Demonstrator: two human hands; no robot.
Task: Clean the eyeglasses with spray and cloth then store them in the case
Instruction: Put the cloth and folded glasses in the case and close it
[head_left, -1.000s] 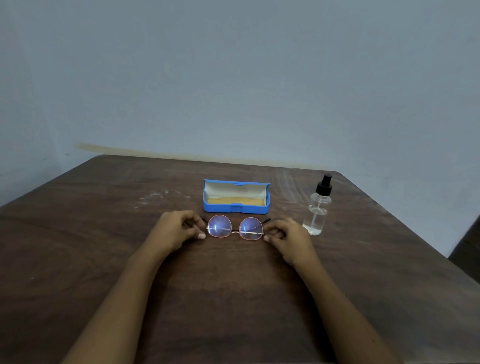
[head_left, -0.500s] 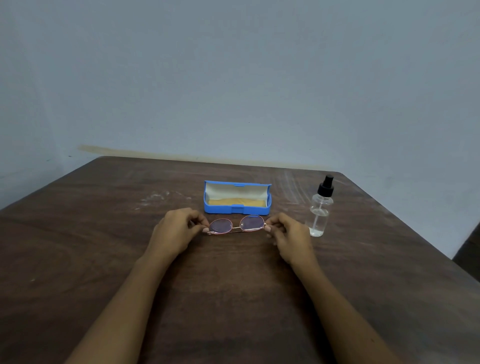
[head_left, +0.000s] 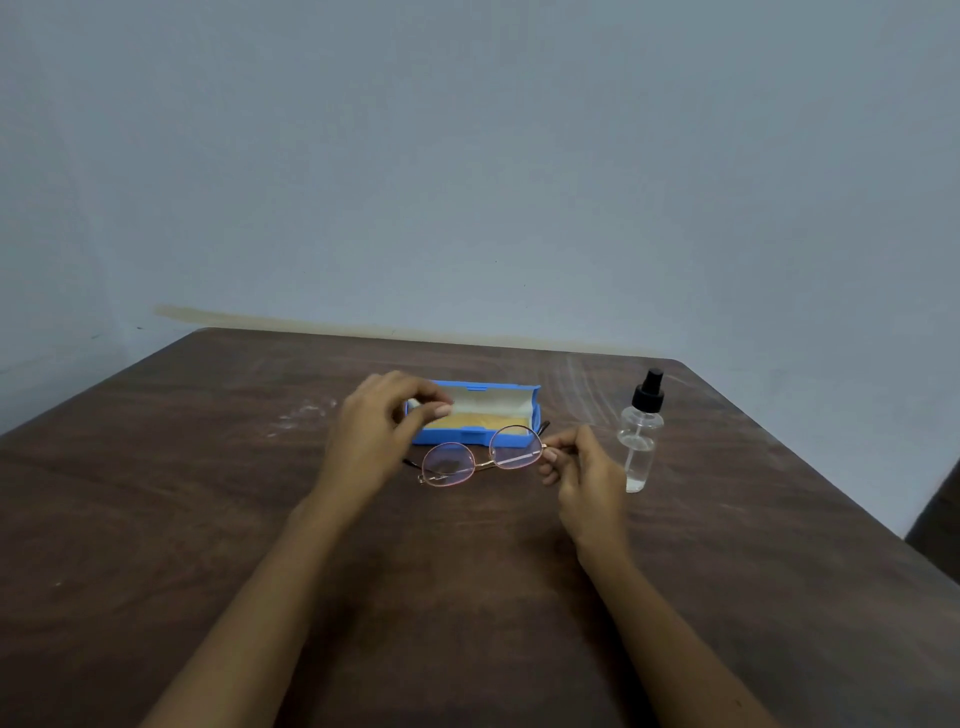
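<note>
The blue case (head_left: 475, 413) serves as the landmark, lying open near the far middle of the dark wooden table (head_left: 156, 519), its lid raised and a yellow cloth (head_left: 480, 421) lying inside. Left of the case, a broad stretch of tabletop runs bare to the left edge, marked only by some pale scuffs (head_left: 304, 415) just left of the case.

The left hand (head_left: 376, 436) hovers at the left end of the case, fingers curled loosely with thumb and forefinger near each other but holding nothing; it partly covers the case's left corner. Just in front of the case are the eyeglasses (head_left: 480, 457), tilted so that their right side is raised against the case's front wall and their left lens sits lower, toward the table.

Right of the case, the right hand (head_left: 584, 467) pinches the right end of the frame between fingertips. Further right of the case stands the clear spray bottle (head_left: 641, 436) with its black nozzle, upright, just beside the right hand. Beyond it the table runs to its slanting right edge, and behind the case lies a narrow strip before the far edge and the wall (head_left: 467, 156).
</note>
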